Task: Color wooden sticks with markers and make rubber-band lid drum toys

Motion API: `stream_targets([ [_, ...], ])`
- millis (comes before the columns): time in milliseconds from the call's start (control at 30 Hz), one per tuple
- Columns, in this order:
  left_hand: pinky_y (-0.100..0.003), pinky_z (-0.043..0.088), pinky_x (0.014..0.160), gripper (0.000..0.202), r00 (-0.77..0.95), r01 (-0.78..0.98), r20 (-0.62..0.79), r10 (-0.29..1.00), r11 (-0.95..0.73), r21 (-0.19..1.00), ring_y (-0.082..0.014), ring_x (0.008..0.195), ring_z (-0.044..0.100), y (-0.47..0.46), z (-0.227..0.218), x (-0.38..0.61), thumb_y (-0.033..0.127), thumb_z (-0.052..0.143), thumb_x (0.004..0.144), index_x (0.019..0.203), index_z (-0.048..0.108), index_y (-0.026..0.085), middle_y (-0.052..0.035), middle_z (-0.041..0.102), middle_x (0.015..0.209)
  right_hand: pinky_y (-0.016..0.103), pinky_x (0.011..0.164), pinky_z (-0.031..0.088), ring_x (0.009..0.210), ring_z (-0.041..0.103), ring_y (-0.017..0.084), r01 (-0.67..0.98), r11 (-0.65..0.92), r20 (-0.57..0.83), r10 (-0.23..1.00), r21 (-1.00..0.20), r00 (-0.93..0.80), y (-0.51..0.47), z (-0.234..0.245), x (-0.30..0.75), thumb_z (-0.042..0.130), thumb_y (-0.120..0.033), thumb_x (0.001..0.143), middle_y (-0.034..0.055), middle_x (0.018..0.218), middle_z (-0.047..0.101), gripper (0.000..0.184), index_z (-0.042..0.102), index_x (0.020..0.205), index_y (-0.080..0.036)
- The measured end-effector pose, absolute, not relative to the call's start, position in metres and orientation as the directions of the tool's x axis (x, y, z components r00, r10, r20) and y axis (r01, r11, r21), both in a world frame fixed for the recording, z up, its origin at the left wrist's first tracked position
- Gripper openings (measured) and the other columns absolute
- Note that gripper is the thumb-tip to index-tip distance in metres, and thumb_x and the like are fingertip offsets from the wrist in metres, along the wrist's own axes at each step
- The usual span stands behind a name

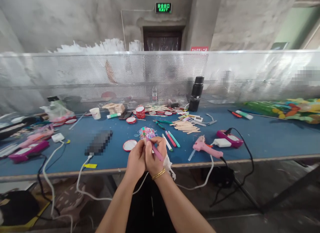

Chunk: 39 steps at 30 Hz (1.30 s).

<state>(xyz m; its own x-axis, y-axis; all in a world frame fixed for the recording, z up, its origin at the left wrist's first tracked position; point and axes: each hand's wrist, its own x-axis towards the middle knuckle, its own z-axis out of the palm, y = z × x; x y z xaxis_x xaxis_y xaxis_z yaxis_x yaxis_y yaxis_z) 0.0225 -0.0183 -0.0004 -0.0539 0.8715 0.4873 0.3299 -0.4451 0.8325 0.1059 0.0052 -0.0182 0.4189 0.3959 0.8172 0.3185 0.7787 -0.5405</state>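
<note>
Both my hands meet at the front edge of the blue table [262, 139]. My left hand [136, 159] is closed around a small upright stick with green and red marks [144, 133]. My right hand [155, 156] grips a pink marker [156, 152] like a pen, its tip against that stick. A gold bracelet [158, 174] circles the right wrist, and something white hangs below that hand. Right behind my hands lie a pile of small coloured bits [147, 132], a red-rimmed round lid [129, 145] and three loose markers [171, 139].
A pink glue gun [206, 148] lies to the right with its cable over the edge. Wooden sticks [185, 126], tape rolls [140, 111], a black bottle [196, 93], a paper cup [95, 113] and a magenta device [27, 150] crowd the table. A perforated metal screen [75, 72] stands behind.
</note>
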Motion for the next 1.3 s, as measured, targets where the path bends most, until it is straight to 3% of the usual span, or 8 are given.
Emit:
stream_targets([
  [200, -0.029, 0.044, 0.070, 0.021, -0.044, 0.324, 0.516, 0.855, -0.477, 0.817, -0.0194, 0.072, 0.056, -0.0178, -0.0020, 0.0209, 0.039, 0.056, 0.094, 0.081, 0.056, 0.023, 0.0012, 0.060, 0.074, 0.036, 0.074, 0.053, 0.082, 0.062, 0.019, 0.298, 0.806, 0.826, 0.366, -0.512, 0.429, 0.0031, -0.0187, 0.1048, 0.055, -0.027, 0.098, 0.0019, 0.089, 0.059, 0.005, 0.053, 0.097, -0.022],
  [400, -0.029, 0.044, 0.070, 0.021, -0.042, 0.327, 0.530, 0.847, -0.490, 0.808, -0.0195, 0.073, 0.057, -0.0149, -0.0077, 0.0184, 0.038, 0.055, 0.095, 0.080, 0.055, 0.023, 0.0017, 0.060, 0.074, 0.040, 0.082, 0.052, 0.081, 0.062, 0.018, 0.288, 0.826, 0.848, 0.361, -0.483, 0.387, 0.0045, -0.0198, 0.1033, 0.055, -0.024, 0.098, 0.0002, 0.087, 0.060, 0.005, 0.053, 0.094, -0.023],
  [667, -0.032, 0.045, 0.076, 0.020, -0.043, 0.355, 0.505, 0.862, -0.459, 0.814, -0.0209, 0.077, 0.058, -0.0158, -0.0088, 0.0183, 0.036, 0.054, 0.097, 0.083, 0.057, 0.023, 0.0006, 0.061, 0.075, 0.040, 0.081, 0.051, 0.078, 0.062, 0.018, 0.293, 0.812, 0.843, 0.389, -0.505, 0.372, 0.0053, -0.0200, 0.1039, 0.055, -0.024, 0.098, -0.0007, 0.084, 0.061, 0.009, 0.052, 0.090, -0.023],
  [1300, -0.031, 0.046, 0.075, 0.023, -0.062, 0.359, 0.504, 0.862, -0.452, 0.817, -0.0209, 0.078, 0.059, -0.0180, -0.0098, 0.0192, 0.037, 0.053, 0.098, 0.079, 0.052, 0.024, 0.0017, 0.059, 0.072, 0.040, 0.081, 0.053, 0.082, 0.062, 0.019, 0.276, 0.820, 0.839, 0.382, -0.501, 0.387, 0.0053, -0.0222, 0.1028, 0.056, -0.024, 0.099, 0.0002, 0.086, 0.061, 0.006, 0.053, 0.094, -0.023],
])
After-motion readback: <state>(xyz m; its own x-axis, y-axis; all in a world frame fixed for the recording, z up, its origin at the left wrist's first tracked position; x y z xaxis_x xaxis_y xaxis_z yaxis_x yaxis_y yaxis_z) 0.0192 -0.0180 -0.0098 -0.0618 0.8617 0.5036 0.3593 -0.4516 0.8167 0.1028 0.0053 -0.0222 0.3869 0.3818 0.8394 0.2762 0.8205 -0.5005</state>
